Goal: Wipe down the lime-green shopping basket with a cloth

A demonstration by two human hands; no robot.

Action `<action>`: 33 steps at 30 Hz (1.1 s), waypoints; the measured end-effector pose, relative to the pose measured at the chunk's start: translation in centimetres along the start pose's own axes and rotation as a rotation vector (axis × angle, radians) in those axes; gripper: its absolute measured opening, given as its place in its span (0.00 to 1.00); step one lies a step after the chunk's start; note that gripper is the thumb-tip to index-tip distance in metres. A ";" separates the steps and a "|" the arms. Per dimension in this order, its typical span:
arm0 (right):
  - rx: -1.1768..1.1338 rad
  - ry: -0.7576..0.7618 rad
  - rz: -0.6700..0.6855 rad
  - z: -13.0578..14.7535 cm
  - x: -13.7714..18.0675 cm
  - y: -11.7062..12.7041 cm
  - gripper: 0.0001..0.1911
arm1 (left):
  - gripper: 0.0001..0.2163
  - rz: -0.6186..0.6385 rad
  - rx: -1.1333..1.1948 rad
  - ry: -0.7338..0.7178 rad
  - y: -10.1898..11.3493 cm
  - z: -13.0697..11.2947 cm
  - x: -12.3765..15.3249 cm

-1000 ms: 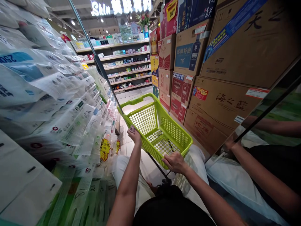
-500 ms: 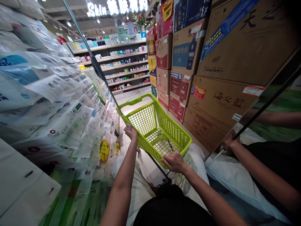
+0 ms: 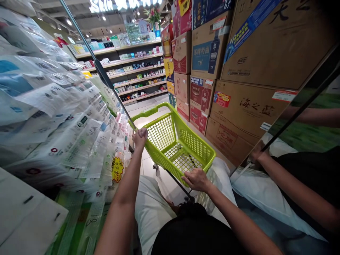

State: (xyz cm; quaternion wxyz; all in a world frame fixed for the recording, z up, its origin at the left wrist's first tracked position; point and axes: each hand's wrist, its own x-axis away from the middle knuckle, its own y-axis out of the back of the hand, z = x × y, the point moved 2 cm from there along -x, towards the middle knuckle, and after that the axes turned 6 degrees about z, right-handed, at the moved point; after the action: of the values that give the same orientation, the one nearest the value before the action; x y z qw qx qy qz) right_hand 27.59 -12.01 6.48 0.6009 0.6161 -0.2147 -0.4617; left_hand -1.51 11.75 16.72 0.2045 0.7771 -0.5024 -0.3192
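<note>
A lime-green shopping cart [image 3: 183,141] with a perforated basket stands in front of my body, tilted in view, with nothing lying in it. My left hand [image 3: 140,138] is closed at its left rim, close to the lower end of a long metal pole [image 3: 103,72] with a dark grip section. Whether these fingers also touch the pole I cannot tell. On the near rim rests my right hand [image 3: 197,180], its fingers curled over the edge. Below the basket, a dark frame and a wheel [image 3: 155,166] show in part.
Plastic-wrapped packs [image 3: 66,120] are piled high along the left. Stacked cartons [image 3: 239,109] wall the right side, beside a reflecting surface [image 3: 313,117] that mirrors an arm. Ahead, past tiled floor [image 3: 145,102], stand shelves [image 3: 140,67] of small boxes and bottles.
My left hand has shifted up and left along the rim, toward the pole's lower end. My right hand keeps its hold on the near rim. The view has turned slightly.
</note>
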 end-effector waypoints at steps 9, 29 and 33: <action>0.023 -0.192 0.217 1.9 -2.7 1.3 0.18 | 0.12 0.106 -0.082 -0.171 -1.1 -0.5 3.0; 0.075 -0.222 0.335 -2.2 -7.9 0.4 0.15 | 0.08 0.098 -0.106 -0.213 -2.6 -1.5 2.3; 0.071 -0.227 0.320 -3.5 -7.5 0.9 0.14 | 0.08 -0.030 -0.127 -0.115 -0.6 -1.4 -1.3</action>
State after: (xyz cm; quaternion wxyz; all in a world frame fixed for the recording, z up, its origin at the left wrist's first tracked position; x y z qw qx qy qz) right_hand 27.16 -4.15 9.10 0.6166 0.5388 -0.3925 -0.4188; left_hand -0.51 13.23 17.74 0.2195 0.7502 -0.4805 -0.3977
